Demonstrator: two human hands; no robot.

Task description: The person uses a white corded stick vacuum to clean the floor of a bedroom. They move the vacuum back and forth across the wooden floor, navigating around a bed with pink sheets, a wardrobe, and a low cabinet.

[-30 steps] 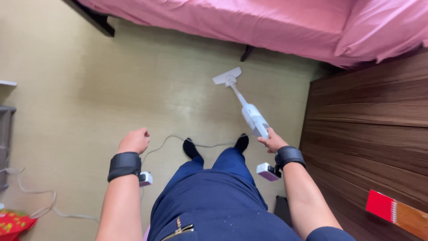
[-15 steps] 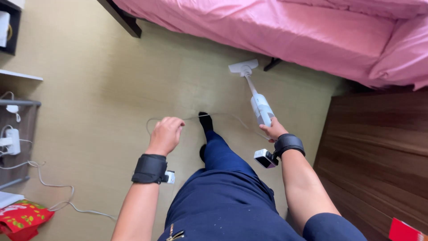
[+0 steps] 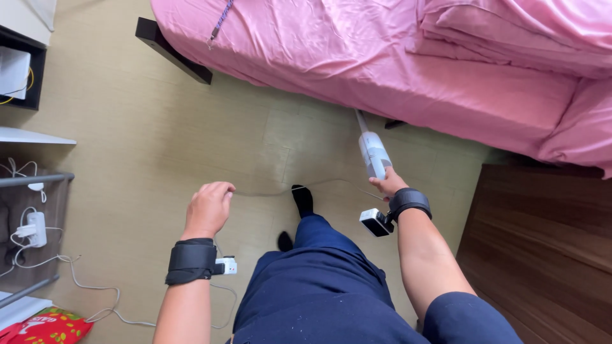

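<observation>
While right hand [image 3: 387,185] clamps fingers on white stick vacuum [image 3: 373,153], long axis runs forward, head hidden under pink bed [image 3: 395,70]; left hand [image 3: 208,207] loosely curled, empty, well apart over floor [image 3: 127,140].

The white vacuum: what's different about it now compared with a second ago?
The white stick vacuum has been pushed forward: its floor head, out on the open floor before, is now hidden under the pink bed. The right hand still grips its handle. The left hand stays empty, loosely curled, above the thin grey cord.
</observation>
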